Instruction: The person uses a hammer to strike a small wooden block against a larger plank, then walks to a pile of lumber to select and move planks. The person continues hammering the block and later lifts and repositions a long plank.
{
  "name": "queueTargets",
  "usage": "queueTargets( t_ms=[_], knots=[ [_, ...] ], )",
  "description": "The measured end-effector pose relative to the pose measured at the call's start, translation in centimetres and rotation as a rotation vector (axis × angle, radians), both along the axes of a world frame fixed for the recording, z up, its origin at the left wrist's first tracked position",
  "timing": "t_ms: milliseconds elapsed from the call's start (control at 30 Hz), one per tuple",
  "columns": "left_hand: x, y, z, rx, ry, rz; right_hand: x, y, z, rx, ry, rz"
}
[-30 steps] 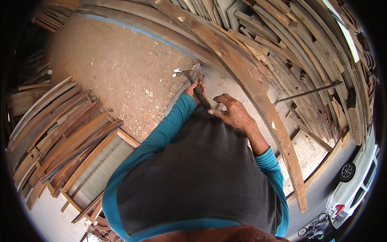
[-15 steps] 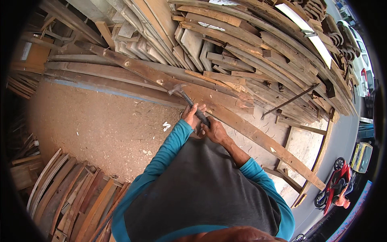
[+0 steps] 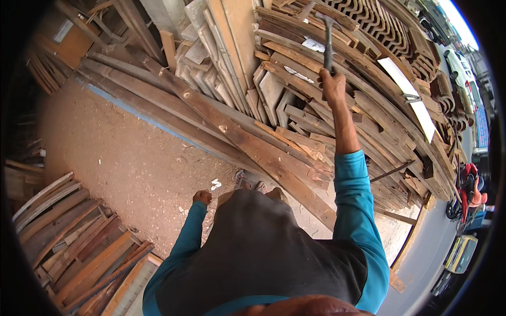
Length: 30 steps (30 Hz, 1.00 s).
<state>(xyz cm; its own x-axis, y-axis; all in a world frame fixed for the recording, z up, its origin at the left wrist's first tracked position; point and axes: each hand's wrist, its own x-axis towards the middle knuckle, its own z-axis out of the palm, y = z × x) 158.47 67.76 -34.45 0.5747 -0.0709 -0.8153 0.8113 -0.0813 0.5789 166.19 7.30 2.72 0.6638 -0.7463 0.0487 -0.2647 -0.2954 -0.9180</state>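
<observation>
My right hand (image 3: 333, 87) is stretched far forward, wrapped round the dark handle of a claw hammer (image 3: 328, 45). The hammer stands head away from me, above the stacked timber (image 3: 342, 58); whether it touches the wood I cannot tell. Low at my left side, my left hand (image 3: 202, 197) has its fingers curled, with nothing visible in them. A long brown plank (image 3: 253, 150) with knots or holes lies slantwise in front of me, between my feet and the stacks.
Grey-white slabs (image 3: 203, 68) lean upright beside the timber. More boards (image 3: 89, 242) are stacked at the near left. Chips litter the dusty ground (image 3: 142, 158). A metal bar (image 3: 392, 171) juts from the pile. On the road at right are a red motorbike (image 3: 468, 189) and vehicles.
My left hand has let go of the hammer and dropped to the left. My right hand has carried the hammer forward and right, over the timber pile. The view has shifted.
</observation>
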Motion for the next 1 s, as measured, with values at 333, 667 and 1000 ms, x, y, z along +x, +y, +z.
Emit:
queueTargets(
  t_ms=[333,667,1000],
  knots=[
    [-14.8,8.2,-0.4,0.35,0.402,0.093,3.7,-5.2,-2.9,0.184,-0.348,-0.117],
    [-0.9,6.6,1.5,0.502,0.283,-0.535,0.1,9.5,-14.0,0.192,0.226,0.205],
    [29.6,13.0,0.2,0.238,-0.165,-0.311,4.9,29.6,-25.0,0.394,0.486,0.103]
  ],
)
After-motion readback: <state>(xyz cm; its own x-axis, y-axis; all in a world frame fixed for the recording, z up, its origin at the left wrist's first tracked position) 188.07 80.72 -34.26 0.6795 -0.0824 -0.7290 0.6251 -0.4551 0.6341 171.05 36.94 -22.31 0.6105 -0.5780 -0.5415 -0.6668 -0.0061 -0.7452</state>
